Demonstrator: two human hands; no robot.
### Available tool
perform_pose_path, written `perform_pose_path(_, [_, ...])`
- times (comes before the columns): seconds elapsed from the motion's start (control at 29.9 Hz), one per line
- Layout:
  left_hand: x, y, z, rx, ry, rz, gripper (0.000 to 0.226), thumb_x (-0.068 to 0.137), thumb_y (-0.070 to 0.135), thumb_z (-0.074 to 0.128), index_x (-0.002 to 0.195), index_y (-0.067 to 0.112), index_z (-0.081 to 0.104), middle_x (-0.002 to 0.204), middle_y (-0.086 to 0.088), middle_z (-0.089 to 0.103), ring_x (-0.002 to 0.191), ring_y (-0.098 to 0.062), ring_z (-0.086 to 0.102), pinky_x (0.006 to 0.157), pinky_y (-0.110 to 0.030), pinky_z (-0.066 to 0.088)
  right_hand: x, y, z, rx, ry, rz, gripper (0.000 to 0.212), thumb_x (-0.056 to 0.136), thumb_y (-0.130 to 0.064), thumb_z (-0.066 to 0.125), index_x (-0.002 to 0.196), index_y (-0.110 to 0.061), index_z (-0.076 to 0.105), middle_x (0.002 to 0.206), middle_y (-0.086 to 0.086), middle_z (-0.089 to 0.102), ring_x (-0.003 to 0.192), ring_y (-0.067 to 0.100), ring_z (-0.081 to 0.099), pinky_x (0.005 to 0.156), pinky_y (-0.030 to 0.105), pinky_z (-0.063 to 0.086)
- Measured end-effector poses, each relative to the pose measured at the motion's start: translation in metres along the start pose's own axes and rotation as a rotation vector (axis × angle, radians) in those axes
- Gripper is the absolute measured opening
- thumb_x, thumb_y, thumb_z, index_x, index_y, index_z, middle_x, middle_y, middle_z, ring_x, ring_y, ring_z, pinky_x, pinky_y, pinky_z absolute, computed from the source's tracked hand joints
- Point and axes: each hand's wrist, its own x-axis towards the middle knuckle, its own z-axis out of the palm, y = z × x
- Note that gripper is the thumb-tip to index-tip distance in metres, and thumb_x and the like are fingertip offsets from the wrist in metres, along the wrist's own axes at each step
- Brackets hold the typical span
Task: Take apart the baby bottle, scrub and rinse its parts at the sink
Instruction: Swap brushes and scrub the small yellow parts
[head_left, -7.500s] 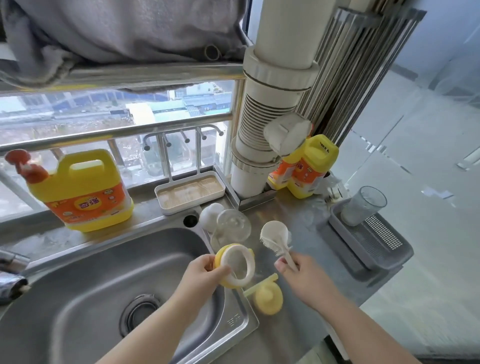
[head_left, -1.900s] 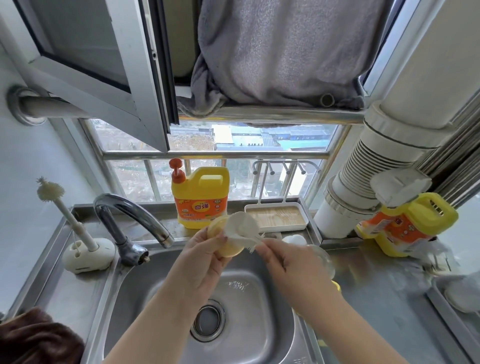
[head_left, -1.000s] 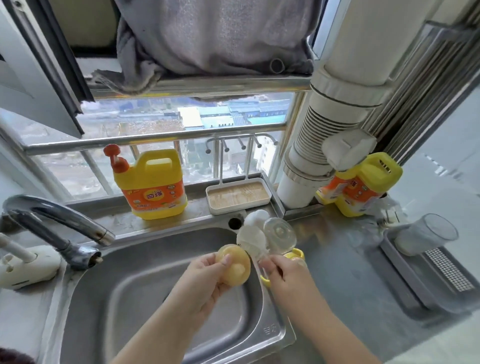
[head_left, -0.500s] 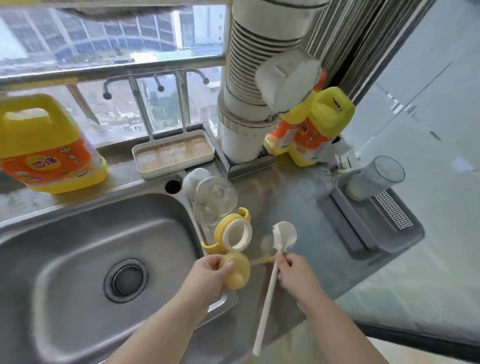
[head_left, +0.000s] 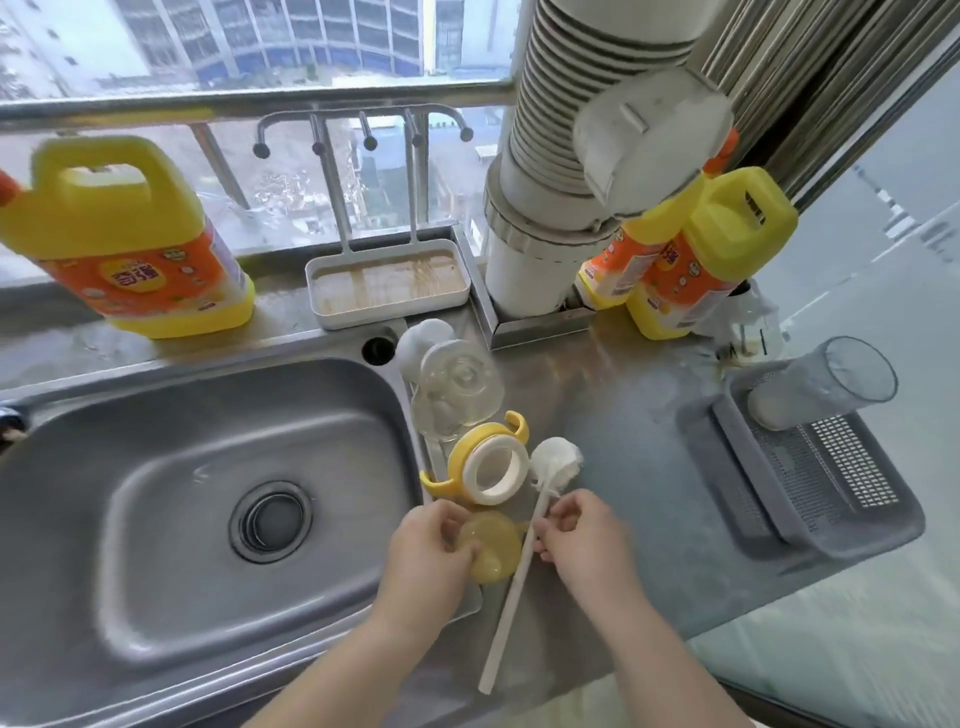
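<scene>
Head view: steel counter (head_left: 613, 410) beside sink (head_left: 208, 467), window behind; left hand (head_left: 431, 545) pinches yellow cap (head_left: 493, 545); right hand (head_left: 582, 535) pinches brush (head_left: 519, 571)

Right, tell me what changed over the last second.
The brush went from the right hand down onto the counter beside the collar ring. The left hand carried the yellow cap from over the sink to its right rim, still gripping it. The collar ring stayed put.
</scene>
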Motion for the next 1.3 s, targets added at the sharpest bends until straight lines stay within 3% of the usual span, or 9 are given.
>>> perform_pose_path(0.17, [-0.006, 0.001, -0.039, -0.14, 0.047, 0.07, 0.019, 0.086, 0.013, 0.057, 0.089, 0.031, 0.058, 0.077, 0.006, 0.061, 0.066, -0.005, 0.054, 0.055, -0.008, 0.042, -0.026, -0.036, -0.005, -0.02, 0.133, -0.223, 0.015, 0.087, -0.021, 0.062, 0.076, -0.027, 0.052, 0.079, -0.01, 0.062, 0.078, 0.008, 0.06, 0.064, 0.02, 0.044])
perform_pose_path(0.23, [-0.007, -0.003, -0.069, -0.169, 0.127, 0.102, 0.018, 0.086, 0.012, 0.058, 0.095, 0.027, 0.059, 0.078, 0.007, 0.062, 0.07, -0.004, 0.056, 0.061, -0.008, 0.042, -0.041, -0.067, 0.008, 0.008, 0.076, -0.346, 0.014, 0.087, -0.02, 0.061, 0.079, -0.029, 0.055, 0.081, -0.013, 0.061, 0.076, -0.001, 0.058, 0.061, 0.008, 0.041])
perform_pose_path(0.47, [-0.019, -0.054, -0.213, -0.195, 0.457, 0.135, 0.024, 0.087, 0.012, 0.06, 0.096, 0.033, 0.056, 0.082, 0.006, 0.064, 0.069, -0.001, 0.058, 0.068, -0.017, 0.047, -0.092, -0.172, 0.125, 0.002, -0.333, -0.599, 0.013, 0.087, -0.019, 0.062, 0.091, -0.031, 0.06, 0.08, -0.011, 0.064, 0.076, -0.006, 0.058, 0.065, 0.006, 0.044])
perform_pose_path(0.6, [-0.035, -0.095, -0.302, -0.18, 0.606, 0.101, 0.021, 0.088, 0.015, 0.06, 0.1, 0.03, 0.055, 0.085, 0.01, 0.063, 0.076, -0.004, 0.058, 0.067, -0.015, 0.044, -0.13, -0.221, 0.213, -0.052, -0.469, -0.656, 0.012, 0.086, -0.02, 0.062, 0.095, -0.028, 0.061, 0.079, -0.007, 0.065, 0.073, 0.001, 0.059, 0.07, 0.017, 0.048])
perform_pose_path(0.8, [-0.04, -0.151, -0.413, -0.154, 0.675, 0.058, 0.018, 0.091, 0.019, 0.055, 0.104, 0.03, 0.051, 0.089, 0.014, 0.058, 0.08, -0.002, 0.055, 0.071, -0.021, 0.043, -0.171, -0.281, 0.325, -0.105, -0.546, -0.701, 0.01, 0.088, -0.022, 0.06, 0.097, -0.026, 0.06, 0.078, -0.008, 0.062, 0.071, 0.002, 0.057, 0.061, 0.006, 0.042])
perform_pose_path(0.97, [-0.034, -0.181, -0.456, -0.159, 0.648, -0.013, 0.02, 0.092, 0.019, 0.055, 0.111, 0.025, 0.051, 0.096, 0.007, 0.06, 0.085, -0.005, 0.056, 0.068, -0.019, 0.041, -0.178, -0.311, 0.39, -0.156, -0.512, -0.736, 0.022, 0.089, -0.021, 0.059, 0.11, -0.018, 0.063, 0.079, -0.008, 0.062, 0.068, 0.0, 0.054, 0.058, 0.004, 0.04])
perform_pose_path(1.04, [-0.034, -0.189, -0.462, -0.185, 0.646, -0.026, 0.02, 0.091, 0.019, 0.055, 0.11, 0.024, 0.051, 0.096, 0.008, 0.059, 0.084, -0.004, 0.055, 0.067, -0.016, 0.04, -0.179, -0.319, 0.412, -0.187, -0.512, -0.716, 0.031, 0.09, -0.02, 0.056, 0.12, -0.018, 0.061, 0.081, -0.005, 0.061, 0.068, 0.004, 0.054, 0.06, 0.006, 0.039])
perform_pose_path(1.17, [-0.034, -0.202, -0.467, -0.267, 0.645, -0.034, 0.021, 0.091, 0.017, 0.056, 0.108, 0.027, 0.051, 0.094, 0.01, 0.058, 0.083, 0.0, 0.055, 0.062, -0.007, 0.036, -0.181, -0.326, 0.447, -0.18, -0.502, -0.651, 0.04, 0.091, -0.017, 0.05, 0.13, -0.01, 0.053, 0.094, 0.002, 0.06, 0.089, 0.016, 0.058, 0.089, 0.037, 0.051])
perform_pose_path(1.3, [-0.031, -0.21, -0.469, -0.328, 0.629, -0.031, 0.022, 0.09, 0.016, 0.058, 0.106, 0.03, 0.052, 0.094, 0.011, 0.058, 0.083, -0.001, 0.056, 0.06, -0.007, 0.039, -0.184, -0.325, 0.47, -0.112, -0.475, -0.597, 0.038, 0.09, -0.027, 0.049, 0.128, -0.023, 0.054, 0.1, 0.008, 0.067, 0.094, 0.022, 0.063, 0.089, 0.043, 0.052])
